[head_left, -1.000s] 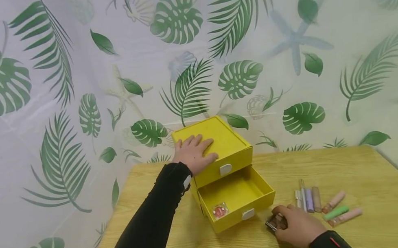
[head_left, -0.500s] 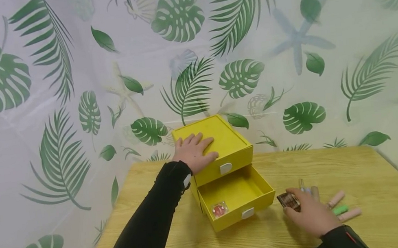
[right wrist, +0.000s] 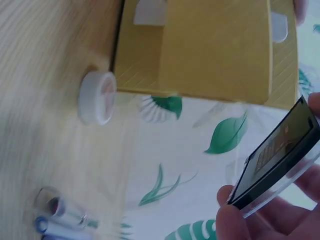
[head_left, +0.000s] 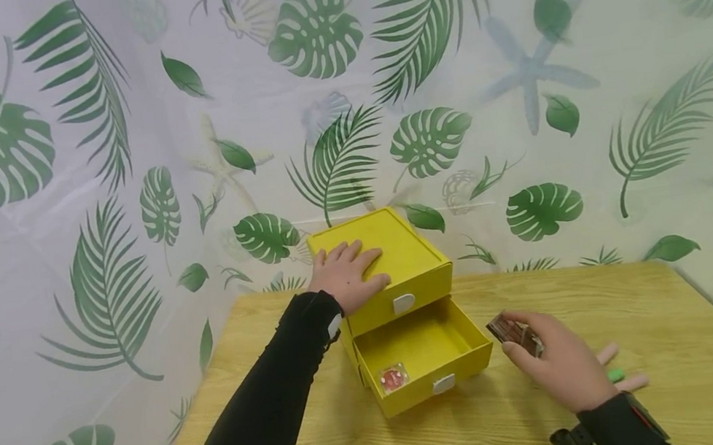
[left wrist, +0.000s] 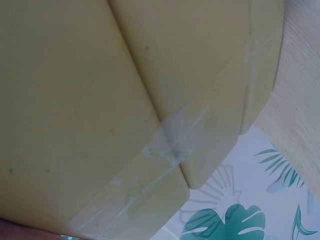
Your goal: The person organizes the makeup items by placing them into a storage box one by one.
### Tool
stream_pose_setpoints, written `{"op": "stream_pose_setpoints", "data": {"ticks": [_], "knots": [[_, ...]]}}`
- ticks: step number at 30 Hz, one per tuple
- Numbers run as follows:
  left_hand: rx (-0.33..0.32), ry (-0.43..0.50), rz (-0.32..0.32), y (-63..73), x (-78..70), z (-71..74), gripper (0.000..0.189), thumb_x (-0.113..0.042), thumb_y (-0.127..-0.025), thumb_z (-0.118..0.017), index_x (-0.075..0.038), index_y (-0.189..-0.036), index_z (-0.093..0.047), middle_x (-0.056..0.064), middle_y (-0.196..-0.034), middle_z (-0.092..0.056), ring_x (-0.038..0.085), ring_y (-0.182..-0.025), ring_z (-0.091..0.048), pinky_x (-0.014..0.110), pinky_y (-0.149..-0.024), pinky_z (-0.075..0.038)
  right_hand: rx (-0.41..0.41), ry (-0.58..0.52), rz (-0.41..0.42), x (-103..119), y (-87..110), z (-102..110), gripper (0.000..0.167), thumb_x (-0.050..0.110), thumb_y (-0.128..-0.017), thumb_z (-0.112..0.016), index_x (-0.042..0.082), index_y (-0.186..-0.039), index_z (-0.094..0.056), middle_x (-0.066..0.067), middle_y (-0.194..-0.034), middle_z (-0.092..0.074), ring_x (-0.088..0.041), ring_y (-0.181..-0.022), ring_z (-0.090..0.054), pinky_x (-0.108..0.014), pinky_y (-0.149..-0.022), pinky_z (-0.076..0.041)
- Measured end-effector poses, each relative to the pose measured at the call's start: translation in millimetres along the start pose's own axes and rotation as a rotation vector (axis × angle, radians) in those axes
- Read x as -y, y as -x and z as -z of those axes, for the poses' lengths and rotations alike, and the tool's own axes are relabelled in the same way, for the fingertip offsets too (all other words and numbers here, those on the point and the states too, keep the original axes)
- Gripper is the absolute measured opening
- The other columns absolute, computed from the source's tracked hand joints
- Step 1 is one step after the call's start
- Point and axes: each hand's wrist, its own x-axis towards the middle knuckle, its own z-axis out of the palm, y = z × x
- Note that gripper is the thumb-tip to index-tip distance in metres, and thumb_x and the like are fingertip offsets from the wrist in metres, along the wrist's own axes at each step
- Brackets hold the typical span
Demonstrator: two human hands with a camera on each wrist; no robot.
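From my end, I see the left hand point(head_left: 348, 278) lying on top of the yellow box point(head_left: 408, 242), its fingers straight and spread, gripping nothing. The right hand point(head_left: 564, 367) pinches a small dark-edged palette point(head_left: 513, 333) between thumb and fingers, and I have it tilted beside the lower drawer point(head_left: 419, 340), apart from it. That drawer juts out with a red item in a clear case point(head_left: 394, 377) in its near left corner. Pink tubes point(head_left: 632, 383) and a green tube point(head_left: 615, 375) lie on the desk point(head_left: 326, 417), partly hidden by the right hand. My right wrist view also shows a round white jar point(right wrist: 96, 97) near the box.
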Motion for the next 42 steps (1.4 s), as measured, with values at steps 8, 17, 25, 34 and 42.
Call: {"op": "stream_pose_setpoints", "data": {"ticks": [8,17,25,34,42], "knots": [[-0.003,0.011,-0.003,0.2,0.8,-0.9,0.065,-0.059,-0.101,-0.042,-0.027,-0.157,-0.040,0.007,-0.165,-0.029,0.031,-0.152,-0.022,0.059,-0.121,-0.009,-0.006,-0.001,0.166,23,-5.5,-13,0.044,0.024,-0.099,-0.067,0.009,-0.140,-0.060,-0.017,-0.141,-0.054,-0.036,-0.118,-0.058,-0.047,-0.088,-0.053],[-0.016,0.005,-0.008,1.2,1.8,-2.7,0.064,-0.059,-0.101,-0.043,-0.027,-0.157,-0.042,0.008,-0.164,-0.030,0.032,-0.151,-0.023,0.060,-0.121,-0.010,-0.006,0.099,0.303,48,-16.8,-32,0.031,0.022,-0.093,-0.073,0.011,-0.122,-0.072,-0.012,-0.130,-0.063,-0.028,-0.111,-0.063,-0.041,-0.086,-0.055],[-0.024,-0.008,-0.009,0.8,1.6,-2.6,0.064,-0.059,-0.101,-0.042,-0.027,-0.156,-0.043,0.008,-0.164,-0.031,0.031,-0.151,-0.024,0.059,-0.121,-0.012,0.035,0.179,0.302,63,-29.1,-42,0.014,0.028,-0.092,-0.073,0.022,-0.104,-0.076,0.008,-0.102,-0.066,-0.008,-0.085,-0.061,-0.031,-0.074,-0.052],[-0.014,-0.031,0.004,-0.5,2.8,-3.8,0.064,-0.061,-0.101,-0.040,-0.030,-0.157,-0.041,0.006,-0.164,-0.030,0.030,-0.152,-0.023,0.059,-0.121,-0.012,0.220,0.213,0.191,76,-51.9,-57,0.009,0.035,-0.092,-0.073,0.026,-0.094,-0.073,0.012,-0.087,-0.056,-0.004,-0.072,-0.051,-0.029,-0.067,-0.049],[-0.031,-0.013,-0.016,0.8,4.6,-3.0,0.064,-0.060,-0.101,-0.041,-0.028,-0.156,-0.042,0.007,-0.164,-0.031,0.030,-0.151,-0.024,0.059,-0.121,-0.012,0.294,0.315,0.106,89,-70.4,-68,0.013,0.038,-0.086,-0.079,0.027,-0.087,-0.074,0.012,-0.080,-0.056,-0.006,-0.069,-0.050,-0.030,-0.063,-0.048]]}}
